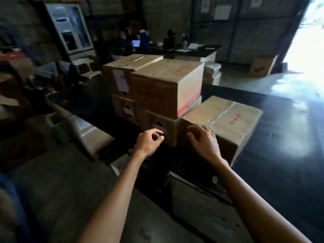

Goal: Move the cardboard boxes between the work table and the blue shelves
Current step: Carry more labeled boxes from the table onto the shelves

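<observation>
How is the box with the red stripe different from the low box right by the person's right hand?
The red-striped box sits on top of other boxes, while the low box rests directly on the dark work table. The striped box looks taller and shows a red band along its lower side edge; the low box looks flatter, with red print on its taped top. No hand touches the striped box; the right hand is at the low box's near corner. Both are brown, taped cardboard.

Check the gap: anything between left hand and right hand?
Head view: the near corner of the bottom box sits just behind the gap between the left hand and right hand; nothing else.
</observation>
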